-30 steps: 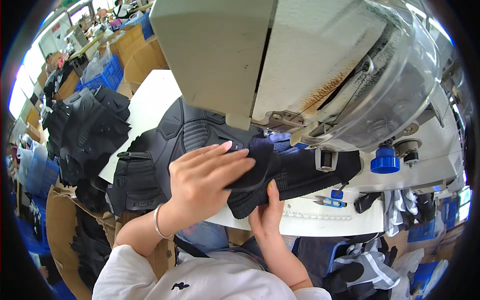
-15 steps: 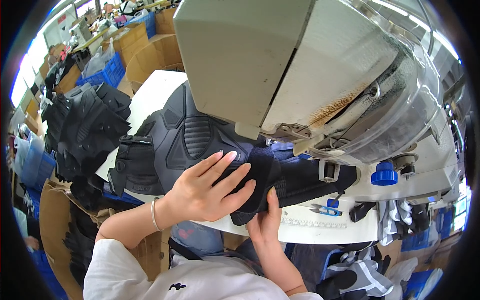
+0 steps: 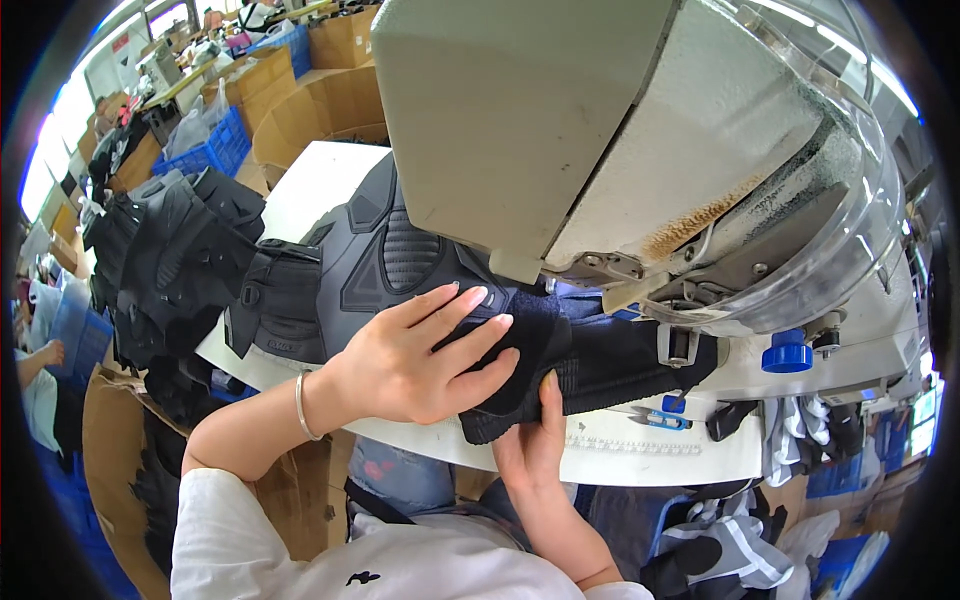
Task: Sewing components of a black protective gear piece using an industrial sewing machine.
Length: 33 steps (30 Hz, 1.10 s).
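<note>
A black padded textile piece with moulded panels [image 3: 365, 295] lies on the white machine table [image 3: 315, 175], partly under the head of a large sewing machine [image 3: 510, 120]. My left hand [image 3: 405, 365] rests on it with fingers spread, pressing the fabric near the panel edge. At its ribbed near edge, my right hand [image 3: 530, 450] pinches the cloth, thumb on top and the other fingers hidden below. A black strip of the same work [image 3: 625, 365] runs right beneath the machine's arm. The needle area is hidden by the machine head.
Right of my hands lie a blue cutter [image 3: 665, 420] and a ruler marking [image 3: 635, 446] along the table's edge. A blue knob [image 3: 787, 352] sits on the machine. Dark pieces are heaped at left [image 3: 175, 260]; a cardboard box [image 3: 110, 440] stands below them.
The view has shifted a little, so the machine appears farther right. My left hand stays flat on the padded piece and my right keeps its pinch. At far left, another person's hand has come into view.
</note>
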Motion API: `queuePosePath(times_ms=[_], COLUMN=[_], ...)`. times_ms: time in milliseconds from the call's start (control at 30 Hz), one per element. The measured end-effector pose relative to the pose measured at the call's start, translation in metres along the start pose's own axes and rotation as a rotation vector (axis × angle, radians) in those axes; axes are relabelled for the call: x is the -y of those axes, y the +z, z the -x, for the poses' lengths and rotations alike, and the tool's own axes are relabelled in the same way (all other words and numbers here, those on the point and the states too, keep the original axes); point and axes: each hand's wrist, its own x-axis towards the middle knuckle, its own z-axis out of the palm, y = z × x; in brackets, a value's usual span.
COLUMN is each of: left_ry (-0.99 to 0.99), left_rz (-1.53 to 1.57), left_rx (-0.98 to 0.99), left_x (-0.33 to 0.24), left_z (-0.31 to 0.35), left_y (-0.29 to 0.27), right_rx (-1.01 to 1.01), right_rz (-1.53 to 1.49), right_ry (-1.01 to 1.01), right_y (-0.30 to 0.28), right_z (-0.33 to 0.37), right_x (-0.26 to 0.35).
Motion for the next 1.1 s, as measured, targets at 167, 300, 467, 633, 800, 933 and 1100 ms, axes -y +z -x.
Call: queuePosePath(times_ms=[167, 300, 467, 633, 800, 933, 1100], left_ry=[0.082, 0.121, 0.138, 0.156, 0.147, 0.136, 0.121], left_rz=[0.032, 0.131, 0.154, 0.212, 0.215, 0.205, 0.215], left_rx=[-0.021, -0.12, -0.104, -0.14, -0.128, -0.112, -0.137], left_x=[0.016, 0.03, 0.038, 0.045, 0.045, 0.045, 0.041], left_z=[-0.004, -0.002, 0.003, 0.003, 0.007, 0.007, 0.009], left_y=[0.004, 0.012, 0.015, 0.019, 0.021, 0.022, 0.024], right_rx=[-0.007, 0.018, -0.004, -0.023, -0.026, -0.048, -0.052], right_rz=[-0.015, 0.002, 0.015, 0.078, 0.09, 0.106, 0.106], right_ry=[-0.032, -0.059, -0.067, -0.087, -0.095, -0.118, -0.135], right_y=[0.005, 0.013, 0.018, 0.022, 0.024, 0.022, 0.019], right_z=[-0.001, 0.001, 0.002, 0.003, 0.004, 0.003, 0.003], right_x=[-0.007, -0.014, -0.015, -0.018, -0.017, -0.017, -0.018])
